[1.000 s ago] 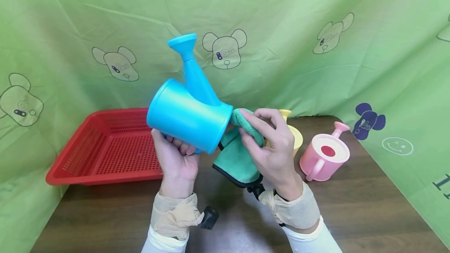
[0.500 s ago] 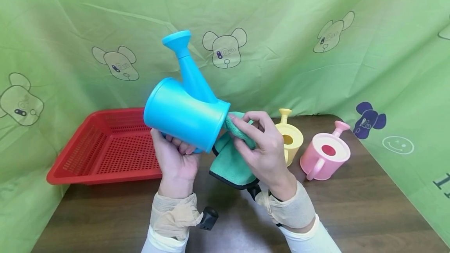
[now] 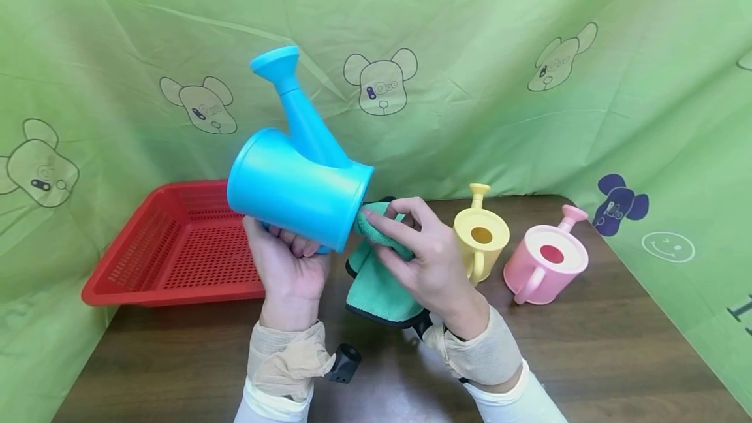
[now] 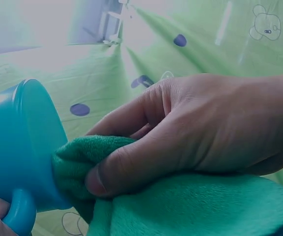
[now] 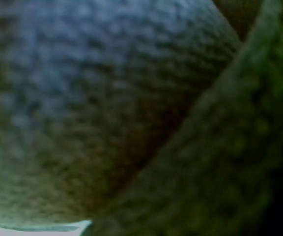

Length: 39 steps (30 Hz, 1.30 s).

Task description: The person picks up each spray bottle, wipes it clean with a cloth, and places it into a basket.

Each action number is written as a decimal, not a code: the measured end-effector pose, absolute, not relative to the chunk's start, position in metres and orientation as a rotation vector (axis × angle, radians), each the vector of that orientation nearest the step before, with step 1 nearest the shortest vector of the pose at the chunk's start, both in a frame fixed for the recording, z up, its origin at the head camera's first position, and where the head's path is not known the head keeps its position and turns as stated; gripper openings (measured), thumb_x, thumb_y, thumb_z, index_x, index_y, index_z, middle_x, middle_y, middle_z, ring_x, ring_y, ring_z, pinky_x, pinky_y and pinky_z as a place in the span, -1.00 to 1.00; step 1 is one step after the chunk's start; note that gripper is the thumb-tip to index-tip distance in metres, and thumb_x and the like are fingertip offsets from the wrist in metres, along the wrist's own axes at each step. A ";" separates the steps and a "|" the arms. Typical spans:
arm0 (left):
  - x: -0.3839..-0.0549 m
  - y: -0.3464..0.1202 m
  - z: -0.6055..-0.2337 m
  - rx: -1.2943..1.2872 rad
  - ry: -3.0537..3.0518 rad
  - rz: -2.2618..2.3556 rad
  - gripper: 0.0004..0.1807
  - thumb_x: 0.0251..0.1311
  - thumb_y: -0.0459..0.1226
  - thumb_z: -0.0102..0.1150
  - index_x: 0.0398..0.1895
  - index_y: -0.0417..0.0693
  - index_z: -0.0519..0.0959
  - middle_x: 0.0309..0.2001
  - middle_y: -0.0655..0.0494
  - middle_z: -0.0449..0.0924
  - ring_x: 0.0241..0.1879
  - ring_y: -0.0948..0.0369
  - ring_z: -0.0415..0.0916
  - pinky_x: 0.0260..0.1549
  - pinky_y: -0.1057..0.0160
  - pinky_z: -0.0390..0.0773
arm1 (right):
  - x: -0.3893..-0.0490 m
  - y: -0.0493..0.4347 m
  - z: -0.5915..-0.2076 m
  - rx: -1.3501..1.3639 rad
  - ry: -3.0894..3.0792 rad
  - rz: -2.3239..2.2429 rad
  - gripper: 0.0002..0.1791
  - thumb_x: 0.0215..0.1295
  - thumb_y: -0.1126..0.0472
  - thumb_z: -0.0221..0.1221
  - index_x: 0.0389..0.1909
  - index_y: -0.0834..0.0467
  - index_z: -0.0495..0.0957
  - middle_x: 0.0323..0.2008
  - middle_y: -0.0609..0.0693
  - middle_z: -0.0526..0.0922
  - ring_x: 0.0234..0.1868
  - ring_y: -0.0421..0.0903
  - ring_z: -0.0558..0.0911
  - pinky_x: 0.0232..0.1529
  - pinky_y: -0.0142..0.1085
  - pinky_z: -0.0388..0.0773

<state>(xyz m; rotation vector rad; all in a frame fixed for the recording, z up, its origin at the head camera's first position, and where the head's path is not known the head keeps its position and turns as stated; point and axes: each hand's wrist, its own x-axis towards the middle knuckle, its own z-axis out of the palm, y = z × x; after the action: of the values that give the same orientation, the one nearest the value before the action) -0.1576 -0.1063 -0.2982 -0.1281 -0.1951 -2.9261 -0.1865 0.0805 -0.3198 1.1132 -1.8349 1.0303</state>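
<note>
A blue watering can (image 3: 294, 188) is held tilted in the air, its spout pointing up and its top end facing right. My left hand (image 3: 292, 276) grips it from below; in the left wrist view the fingers curl at its handle (image 4: 22, 212). My right hand (image 3: 431, 260) pinches a bunched green cloth (image 3: 384, 289) with a black edge. The bunched part of the cloth touches the can's top end, while the rest hangs below the hand. Blurred fabric fills the right wrist view, hiding the hand there.
A red perforated basket (image 3: 176, 296) stands at the left on the wooden table (image 3: 611, 351). A yellow watering can (image 3: 484, 240) and a pink watering can (image 3: 543, 266) stand upright at the right. Behind hangs a green printed curtain (image 3: 458, 116).
The blue watering can has shifted left and its spout leans further left. My right hand moved left and slightly down with the cloth, uncovering the yellow watering can.
</note>
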 end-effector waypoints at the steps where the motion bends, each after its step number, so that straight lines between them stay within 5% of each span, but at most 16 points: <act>1: -0.157 -0.107 -0.298 -0.131 -0.190 -2.923 -0.46 0.61 -0.07 -0.33 -0.67 0.10 0.04 -0.80 0.20 0.09 -0.82 0.29 0.06 -0.65 0.44 -0.10 | -0.186 0.080 -0.320 1.128 -1.843 1.027 -0.61 0.15 0.43 0.40 0.03 0.16 0.77 -0.11 0.13 0.58 -0.41 -0.11 0.49 -0.36 -0.34 0.49; 11: -0.158 -0.110 -0.298 -0.156 -0.146 -2.895 -0.46 0.60 -0.08 -0.32 -0.68 0.09 0.03 -0.79 0.19 0.07 -0.82 0.28 0.05 -0.64 0.44 -0.13 | -0.190 0.081 -0.322 1.248 -1.890 0.987 -0.62 0.18 0.40 0.39 0.04 0.11 0.77 -0.11 0.09 0.59 -0.47 -0.16 0.48 -0.40 -0.39 0.49; 19: -0.160 -0.105 -0.299 -0.105 -0.204 -2.874 -0.44 0.62 -0.06 -0.31 -0.68 0.09 0.05 -0.81 0.19 0.10 -0.82 0.29 0.04 -0.65 0.43 -0.12 | -0.193 0.095 -0.313 1.081 -1.708 1.112 -0.73 0.47 0.14 0.27 -0.01 0.22 0.78 -0.17 0.19 0.61 -0.30 -0.05 0.56 -0.29 -0.37 0.47; 26: -0.159 -0.095 -0.300 0.013 -0.408 -2.792 -0.42 0.64 -0.05 -0.36 -0.71 0.10 0.06 -0.84 0.23 0.14 -0.83 0.31 0.04 -0.66 0.41 -0.12 | -0.190 0.102 -0.306 0.980 -1.627 1.194 -0.72 0.30 0.35 0.32 0.02 0.29 0.76 -0.16 0.29 0.58 -0.34 -0.08 0.55 -0.26 -0.44 0.46; 39: -0.160 -0.088 -0.303 0.087 -0.463 -2.787 -0.32 0.66 0.11 -0.35 -0.75 0.10 0.05 -0.86 0.25 0.12 -0.83 0.31 0.00 -0.69 0.41 -0.08 | -0.186 0.100 -0.306 0.982 -1.600 1.218 -0.73 0.41 0.25 0.30 0.01 0.32 0.75 -0.16 0.30 0.57 -0.34 -0.08 0.53 -0.27 -0.41 0.44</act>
<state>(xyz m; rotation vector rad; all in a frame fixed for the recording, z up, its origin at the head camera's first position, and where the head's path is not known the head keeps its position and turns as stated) -0.1604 -0.0876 -0.3029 0.0872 -0.4627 -2.7874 -0.1864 0.1001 -0.3059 0.9817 -1.6002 1.2179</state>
